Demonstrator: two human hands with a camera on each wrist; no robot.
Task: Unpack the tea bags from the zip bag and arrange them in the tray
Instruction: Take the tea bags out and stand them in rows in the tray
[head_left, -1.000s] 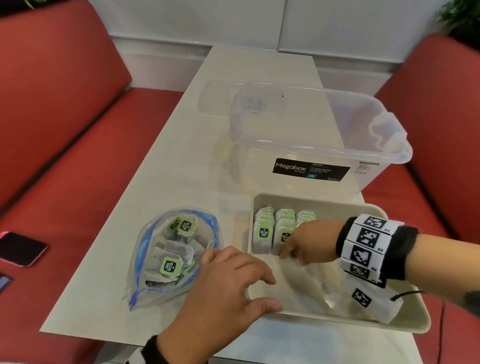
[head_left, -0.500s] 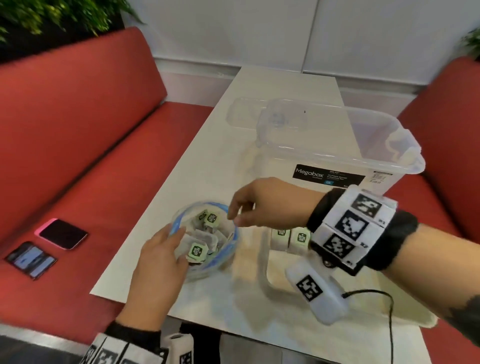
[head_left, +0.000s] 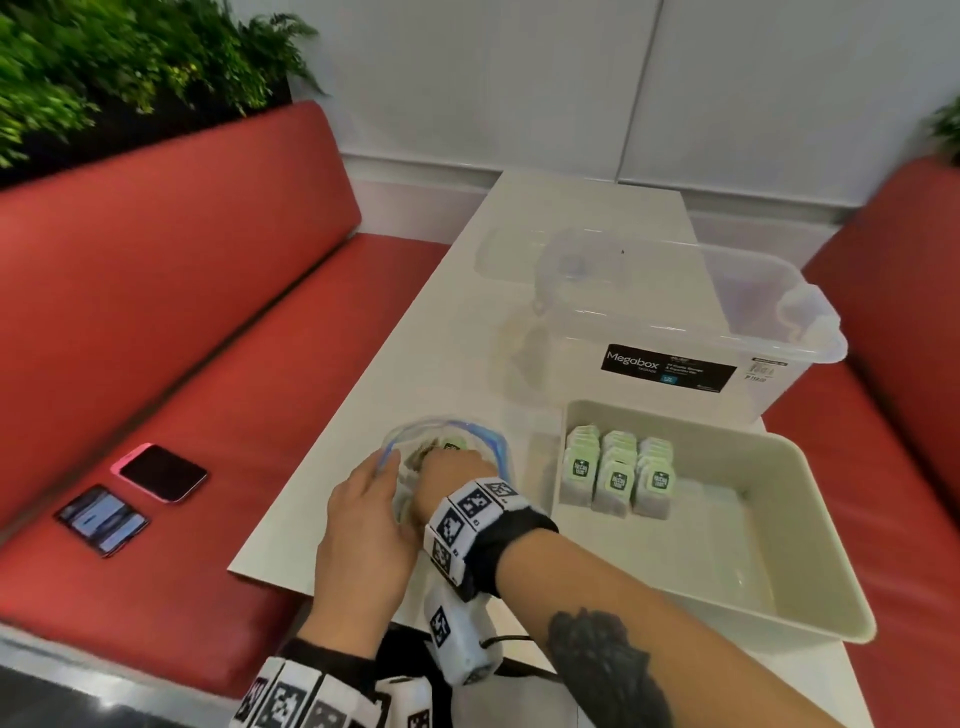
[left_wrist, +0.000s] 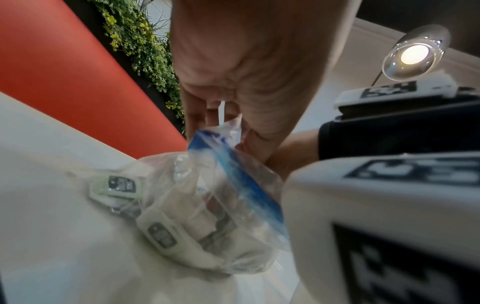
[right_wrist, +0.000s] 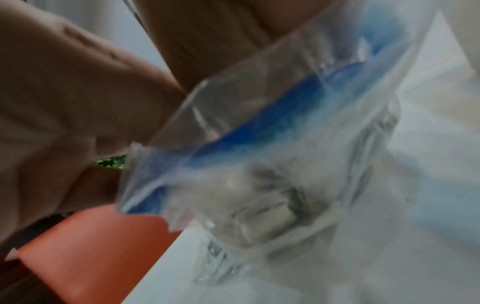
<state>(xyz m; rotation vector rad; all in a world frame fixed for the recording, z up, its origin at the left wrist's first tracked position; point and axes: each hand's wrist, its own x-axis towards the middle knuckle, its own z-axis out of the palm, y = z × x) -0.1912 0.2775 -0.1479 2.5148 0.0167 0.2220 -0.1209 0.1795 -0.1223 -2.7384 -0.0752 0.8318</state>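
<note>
Inside, right hand (head_left: 451, 467), zip bag (left_wrist: 233, 170) pinched left

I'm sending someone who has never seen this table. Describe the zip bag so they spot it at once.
On the white table, left of the beige tray, sits the zip bag. It is the only soft clear pouch, blue-rimmed, with loose tea bags inside.

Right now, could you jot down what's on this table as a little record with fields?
Zip bag: open, left of the tray, tea bags inside
Left hand: holds the bag's blue-striped rim
Right hand: reaching into the bag; grasp hidden
Tray: three rows of tea bags standing at its far-left corner
Clear storage box: behind the tray
</note>
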